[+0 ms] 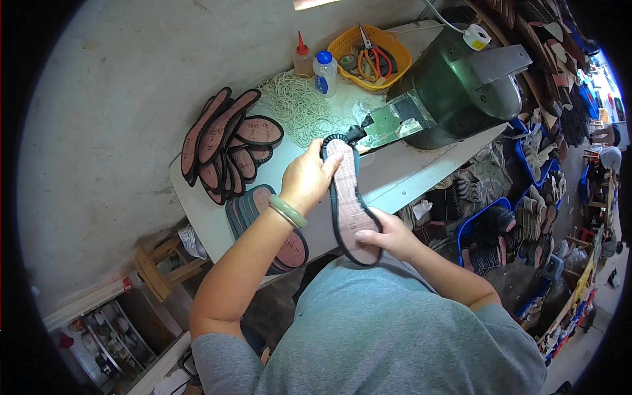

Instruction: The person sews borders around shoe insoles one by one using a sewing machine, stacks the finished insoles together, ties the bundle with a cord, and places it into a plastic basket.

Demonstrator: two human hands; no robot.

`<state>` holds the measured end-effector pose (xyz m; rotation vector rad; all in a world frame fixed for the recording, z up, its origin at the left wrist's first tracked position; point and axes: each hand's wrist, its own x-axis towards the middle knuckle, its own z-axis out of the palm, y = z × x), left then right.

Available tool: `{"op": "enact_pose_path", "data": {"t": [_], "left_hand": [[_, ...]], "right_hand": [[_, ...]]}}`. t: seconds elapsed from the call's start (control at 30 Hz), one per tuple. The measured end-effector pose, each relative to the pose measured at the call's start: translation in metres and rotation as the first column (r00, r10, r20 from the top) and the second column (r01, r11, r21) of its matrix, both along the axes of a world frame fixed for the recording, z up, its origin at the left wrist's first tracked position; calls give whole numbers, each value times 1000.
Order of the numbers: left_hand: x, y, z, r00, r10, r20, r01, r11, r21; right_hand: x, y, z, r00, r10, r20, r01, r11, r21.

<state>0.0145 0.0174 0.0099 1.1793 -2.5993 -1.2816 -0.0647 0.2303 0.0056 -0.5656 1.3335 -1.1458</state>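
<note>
A pinkish-brown insole with a black edge [347, 191] is held between both hands, over the near edge of the white table [322, 230]. My left hand [307, 176], with a green bangle at the wrist, grips its upper end, thumb on the top face. Around the lower, wider end my right hand [392, 237] is closed, its thumb pressed on the face. Just beyond the insole's upper end is the front of a green machine [454, 85]. Left of my left hand lies a pile of black-edged insoles [210, 141], and a stack of insoles [289, 250] lies partly under my left forearm.
Tangled pale cord [293, 105] lies behind my left hand. Beside it stand a red-capped bottle [303, 60] and a blue-capped bottle [325, 76]. A yellow basket [403, 66] holds pliers and tape. Blue crates [464, 232] with sole pieces are at the right, a wooden stool [155, 273] at the left.
</note>
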Motion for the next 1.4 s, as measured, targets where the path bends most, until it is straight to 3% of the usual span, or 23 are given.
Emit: {"op": "enact_pose_path", "data": {"t": [0.1, 0.23, 0.53, 0.67, 0.7, 0.77, 0.83, 0.87, 0.97, 1.03, 1.1, 1.2, 1.27, 1.33, 1.4], "left_hand": [[-7, 2, -3, 997, 66, 44, -66, 998, -8], [-13, -6, -7, 996, 92, 21, -88, 989, -117], [-31, -29, -14, 982, 179, -60, -188, 956, -227], [-30, -28, -10, 977, 210, -28, -212, 957, -201], [-21, -16, -8, 962, 214, -171, -260, 909, -326], [1, -6, 4, 958, 230, -173, -255, 957, -138], [26, -27, -3, 956, 183, -230, -232, 950, -209], [38, -47, 1, 962, 116, -245, -200, 914, -352], [58, -130, 37, 991, 64, -121, -123, 797, -592], [76, -194, 29, 991, -79, 112, 134, 735, -664], [93, -213, 8, 965, 45, 257, 199, 513, -835], [113, -186, -7, 992, 19, -128, -117, 551, -826], [147, -139, -23, 905, 120, -407, -363, 715, -597], [207, -90, -78, 853, 387, -349, -518, 704, -486], [264, -35, -133, 778, 623, -86, -622, 742, -250]], "right_hand": [[-15, 17, -6, 968, -176, 182, 171, 984, 42], [-28, 6, -13, 934, -270, 233, 277, 961, 6], [-37, -30, -28, 909, -345, 232, 368, 927, -64], [-12, -54, -42, 907, -410, 97, 421, 893, -161], [0, -65, -37, 916, -399, -34, 382, 897, -224], [25, -84, -48, 854, -399, -334, 275, 891, -361], [47, -95, -45, 893, -215, -396, 72, 936, -345], [53, -97, -52, 924, 1, -382, -109, 959, -260], [77, -101, -77, 881, 127, -456, -229, 957, -177], [83, -104, -90, 865, 186, -466, -265, 958, -109], [90, -105, -104, 851, 217, -478, -271, 961, -46], [99, -105, -132, 854, 236, -463, -249, 968, 34], [103, -105, -150, 878, 263, -399, -255, 964, 74], [110, -103, -155, 878, 301, -373, -289, 953, 89], [115, -104, -154, 877, 344, -335, -333, 938, 93]]}}
